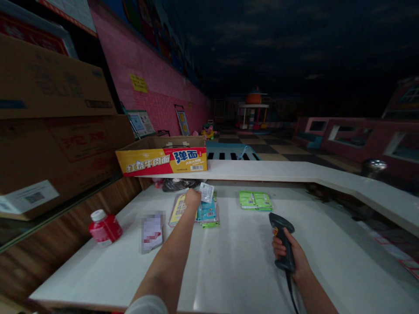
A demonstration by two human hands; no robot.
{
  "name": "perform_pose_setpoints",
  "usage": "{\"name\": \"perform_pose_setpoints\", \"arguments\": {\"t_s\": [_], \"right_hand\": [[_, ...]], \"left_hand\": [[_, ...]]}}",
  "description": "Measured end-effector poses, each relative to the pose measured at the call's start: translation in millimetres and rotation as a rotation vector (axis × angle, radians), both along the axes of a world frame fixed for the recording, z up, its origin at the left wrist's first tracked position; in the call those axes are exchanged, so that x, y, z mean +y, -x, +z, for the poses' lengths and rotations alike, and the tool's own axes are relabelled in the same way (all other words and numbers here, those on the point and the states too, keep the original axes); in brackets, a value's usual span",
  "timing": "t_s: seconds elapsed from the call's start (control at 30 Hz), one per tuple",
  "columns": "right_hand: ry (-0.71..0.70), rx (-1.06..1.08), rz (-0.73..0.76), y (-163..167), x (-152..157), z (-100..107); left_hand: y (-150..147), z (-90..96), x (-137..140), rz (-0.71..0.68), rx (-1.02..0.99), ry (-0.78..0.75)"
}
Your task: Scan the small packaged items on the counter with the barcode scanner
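My left hand (193, 199) reaches across the white counter with its fingers closed on a small silvery-white packet (207, 192). Beneath that packet lies a pile of flat packets, a blue packet (207, 212) among them, with green edges (210, 225) showing below. A yellow packet (178, 209) rests just left of the pile, partly behind my wrist. In my right hand (296, 253) is a black handheld barcode scanner (284, 244), its head tilted up and left and its cable hanging down. Bright green packets (255, 200) lie flat beyond the scanner.
A red bottle with a white cap (105, 227) and a blurred-out flat object (152, 231) are on the left. An open noodle carton (163, 160) stands on the raised ledge (262, 170). Stacked cardboard boxes (55, 144) rise at far left. A dark plastic bag (180, 185) lies below the ledge.
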State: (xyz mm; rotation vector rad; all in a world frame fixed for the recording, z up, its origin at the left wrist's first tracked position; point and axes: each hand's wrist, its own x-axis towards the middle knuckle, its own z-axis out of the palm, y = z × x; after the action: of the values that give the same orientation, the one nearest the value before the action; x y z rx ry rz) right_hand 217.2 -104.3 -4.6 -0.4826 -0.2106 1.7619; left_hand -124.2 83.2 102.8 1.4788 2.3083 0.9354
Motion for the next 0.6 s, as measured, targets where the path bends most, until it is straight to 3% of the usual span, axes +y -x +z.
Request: {"name": "perform_pose_setpoints", "arguments": {"t_s": [0.13, 0.23, 0.3, 0.4, 0.5, 0.6], "right_hand": [[-0.016, -0.027, -0.003, -1, 1, -1], [-0.004, -0.025, -0.009, -1, 1, -2], [0.009, -0.016, -0.015, -1, 2, -2], [-0.007, -0.031, -0.02, -1, 2, -1], [-0.042, -0.072, -0.016, -1, 0, 1], [-0.047, -0.07, -0.02, -2, -1, 3]], "left_hand": [[-12, 3.1, -13, -0.074, -0.104, -0.137], [-37, -11.4, -36, -0.202, -0.543, -0.293], [-58, -28.6, -57, -0.301, -0.887, -0.257], [-89, -57.1, -87, -0.387, -1.246, -0.052], [-107, -80.6, -106, -0.445, -1.349, 0.016], [-113, -94.9, -115, -0.496, -1.317, -0.104]]}}
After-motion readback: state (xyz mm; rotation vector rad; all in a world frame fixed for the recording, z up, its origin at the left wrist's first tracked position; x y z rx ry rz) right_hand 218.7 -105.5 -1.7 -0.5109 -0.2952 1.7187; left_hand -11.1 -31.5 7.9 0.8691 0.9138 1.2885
